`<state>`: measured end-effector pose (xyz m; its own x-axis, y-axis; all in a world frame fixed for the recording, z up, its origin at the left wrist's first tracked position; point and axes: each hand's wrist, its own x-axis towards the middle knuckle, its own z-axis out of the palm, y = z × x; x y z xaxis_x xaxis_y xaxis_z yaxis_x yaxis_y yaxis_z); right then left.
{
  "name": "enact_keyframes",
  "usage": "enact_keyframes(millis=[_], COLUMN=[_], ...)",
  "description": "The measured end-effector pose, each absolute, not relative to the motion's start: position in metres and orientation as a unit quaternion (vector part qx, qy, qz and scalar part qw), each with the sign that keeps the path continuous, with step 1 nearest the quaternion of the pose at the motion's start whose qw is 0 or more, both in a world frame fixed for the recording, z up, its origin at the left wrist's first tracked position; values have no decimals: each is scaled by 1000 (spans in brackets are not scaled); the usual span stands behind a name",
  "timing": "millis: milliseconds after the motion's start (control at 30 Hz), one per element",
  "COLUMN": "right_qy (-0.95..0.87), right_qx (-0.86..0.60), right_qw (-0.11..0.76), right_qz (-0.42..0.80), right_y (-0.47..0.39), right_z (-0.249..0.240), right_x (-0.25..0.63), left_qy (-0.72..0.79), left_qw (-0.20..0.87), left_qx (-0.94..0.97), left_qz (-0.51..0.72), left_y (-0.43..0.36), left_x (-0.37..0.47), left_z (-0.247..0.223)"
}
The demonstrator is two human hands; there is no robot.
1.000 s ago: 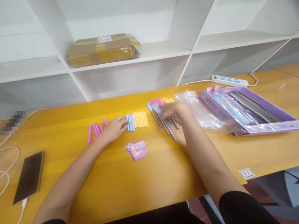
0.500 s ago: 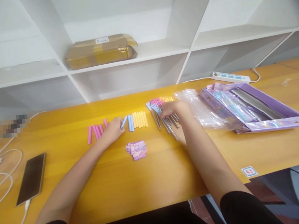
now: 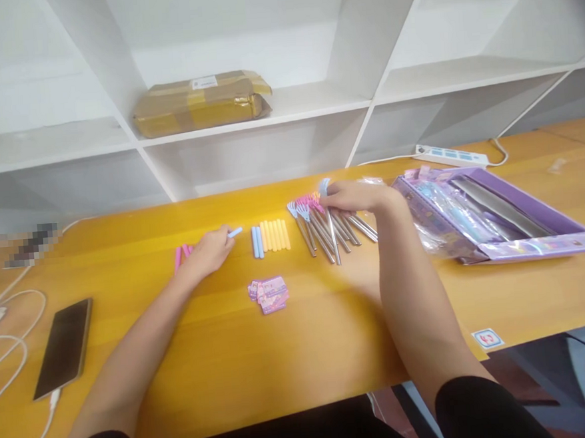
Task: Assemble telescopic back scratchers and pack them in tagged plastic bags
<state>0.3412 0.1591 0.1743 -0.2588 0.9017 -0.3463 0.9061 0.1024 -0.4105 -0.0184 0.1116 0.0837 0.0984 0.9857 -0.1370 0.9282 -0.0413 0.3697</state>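
My left hand (image 3: 213, 248) is closed on a light blue tube (image 3: 235, 233), above some pink tubes (image 3: 178, 259) that it partly covers. To its right lie two more blue tubes (image 3: 257, 242) beside a row of several yellow tubes (image 3: 276, 235). My right hand (image 3: 348, 196) pinches a back scratcher (image 3: 331, 233) with a blue claw head and a metal shaft, lifted at the near side of a pile. That pile of back scratchers (image 3: 318, 230) has blue, pink and yellow heads and shiny shafts. Small purple cards (image 3: 270, 294) lie in front.
At the right stands an open purple box (image 3: 539, 245) with wrapped items inside, and a clear plastic bag (image 3: 428, 235) beside it. A power strip (image 3: 452, 155) lies behind. A phone (image 3: 64, 348) with cables is at the left. A taped parcel (image 3: 202, 105) sits on the shelf.
My right hand has raised a blue-headed back scratcher from the pile and moved slightly right. My left hand has shifted a little left, and its blue tube now lies flatter.
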Motion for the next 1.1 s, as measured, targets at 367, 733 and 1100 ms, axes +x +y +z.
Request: enact_keyframes(millis=[367, 733, 1100], right_qy=[620, 620, 582], right_qx=[368, 237, 172], right_qw=[-524, -546, -572], right_qz=[-454, -511, -551], right_y=[141, 117, 122], right_z=[197, 207, 191], right_x=[354, 308, 279], left_qy=[581, 508, 423], left_qw=[196, 127, 131], left_qx=[754, 794, 815], left_qz=[238, 308, 373], left_y=[70, 32, 32], left_x=[-43, -33, -29], left_z=[180, 200, 201])
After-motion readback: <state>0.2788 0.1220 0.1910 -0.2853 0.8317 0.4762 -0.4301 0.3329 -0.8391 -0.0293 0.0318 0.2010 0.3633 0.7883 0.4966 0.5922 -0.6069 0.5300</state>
